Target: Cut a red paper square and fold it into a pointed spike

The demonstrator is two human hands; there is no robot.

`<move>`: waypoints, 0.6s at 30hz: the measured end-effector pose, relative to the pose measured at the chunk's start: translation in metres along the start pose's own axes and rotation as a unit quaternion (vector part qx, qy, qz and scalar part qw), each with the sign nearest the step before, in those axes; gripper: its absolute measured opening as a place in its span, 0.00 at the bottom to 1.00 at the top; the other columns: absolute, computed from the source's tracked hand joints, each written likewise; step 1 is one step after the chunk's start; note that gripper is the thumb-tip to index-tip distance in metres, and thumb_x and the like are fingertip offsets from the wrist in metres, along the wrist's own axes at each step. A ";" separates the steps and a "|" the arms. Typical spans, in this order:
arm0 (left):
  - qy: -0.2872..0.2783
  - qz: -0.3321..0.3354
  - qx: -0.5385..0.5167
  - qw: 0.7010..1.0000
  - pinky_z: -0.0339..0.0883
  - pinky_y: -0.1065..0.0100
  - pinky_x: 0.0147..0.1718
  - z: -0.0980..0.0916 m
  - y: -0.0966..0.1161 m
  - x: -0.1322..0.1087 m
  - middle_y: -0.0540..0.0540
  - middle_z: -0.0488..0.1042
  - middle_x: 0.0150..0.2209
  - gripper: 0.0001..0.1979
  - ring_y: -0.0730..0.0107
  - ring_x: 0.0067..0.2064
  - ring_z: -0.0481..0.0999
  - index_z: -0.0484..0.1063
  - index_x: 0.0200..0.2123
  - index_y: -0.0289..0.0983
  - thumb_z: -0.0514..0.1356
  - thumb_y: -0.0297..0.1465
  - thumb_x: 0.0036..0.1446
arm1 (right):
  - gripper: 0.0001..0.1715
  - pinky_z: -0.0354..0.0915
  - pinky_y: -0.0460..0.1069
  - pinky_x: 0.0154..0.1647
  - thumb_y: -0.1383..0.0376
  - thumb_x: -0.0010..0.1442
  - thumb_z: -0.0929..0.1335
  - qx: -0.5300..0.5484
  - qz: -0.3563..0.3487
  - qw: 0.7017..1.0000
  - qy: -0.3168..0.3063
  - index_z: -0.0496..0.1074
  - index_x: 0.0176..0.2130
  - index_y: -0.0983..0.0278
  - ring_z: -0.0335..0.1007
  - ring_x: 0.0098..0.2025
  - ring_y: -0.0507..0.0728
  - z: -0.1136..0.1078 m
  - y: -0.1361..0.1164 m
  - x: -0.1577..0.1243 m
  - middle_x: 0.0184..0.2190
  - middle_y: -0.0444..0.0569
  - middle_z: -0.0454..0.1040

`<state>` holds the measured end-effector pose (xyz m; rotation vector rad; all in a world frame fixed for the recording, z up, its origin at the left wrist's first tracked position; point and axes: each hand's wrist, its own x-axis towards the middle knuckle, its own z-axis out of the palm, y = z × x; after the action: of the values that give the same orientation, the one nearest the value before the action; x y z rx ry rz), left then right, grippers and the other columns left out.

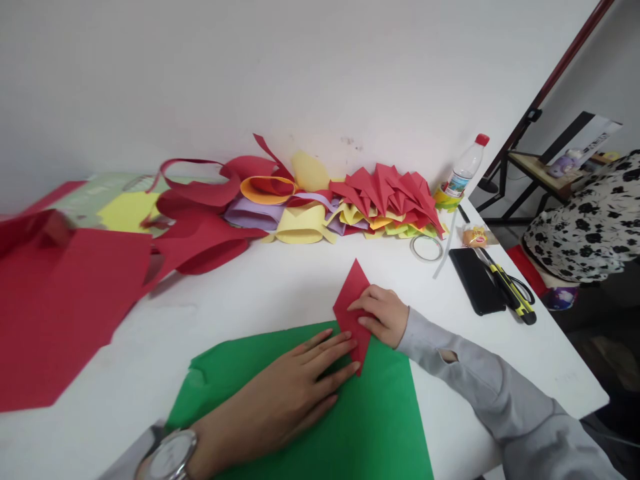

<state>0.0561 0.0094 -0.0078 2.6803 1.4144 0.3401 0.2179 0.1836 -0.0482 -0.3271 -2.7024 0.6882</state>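
Observation:
A folded red paper (351, 288), kite-shaped and pointed at top and bottom, lies partly over the upper edge of a large green paper sheet (385, 413). My left hand (280, 393), wearing a wristwatch, rests flat across the green sheet, fingers stretched out and fingertips on the lower part of the red piece. From the right, my right hand (383, 313) presses the middle of the red piece with two fingertips, its other fingers curled in. The underside of the red piece is hidden.
Large red sheets (75, 313) lie at the left. Along the wall are curled coloured papers (300, 223) and a pile of folded red pieces (387, 190). At the right are a tape roll (427, 249), plastic bottle (463, 170), black phone (477, 281) and yellow-black utility knife (513, 293). A person's patterned clothing (585, 220) shows beyond.

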 end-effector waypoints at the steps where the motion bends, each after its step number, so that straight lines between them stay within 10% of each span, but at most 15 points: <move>1: -0.002 0.005 0.005 1.000 0.60 0.53 0.61 0.001 0.000 0.000 0.41 0.67 0.61 0.23 0.58 0.63 0.65 0.62 0.62 0.42 0.54 0.27 0.64 | 0.16 0.62 0.53 0.42 0.69 0.60 0.67 0.008 0.006 1.000 0.001 0.70 0.48 0.61 0.66 0.41 0.57 0.001 0.002 0.000 0.40 0.48 0.68; 18: -0.009 -0.010 -0.024 1.000 0.44 0.53 0.67 0.001 0.002 0.001 0.46 0.59 0.66 0.33 0.61 0.65 0.60 0.42 0.69 0.43 0.53 0.30 0.65 | 0.34 0.66 0.55 0.46 0.50 0.51 0.75 0.029 -0.060 0.996 -0.051 0.70 0.52 0.63 0.67 0.45 0.60 -0.015 0.006 -0.002 0.44 0.51 0.66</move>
<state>0.0584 0.0096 -0.0083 2.6225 1.4090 0.3432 0.2261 0.1947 -0.0389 -0.1164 -2.7631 0.7665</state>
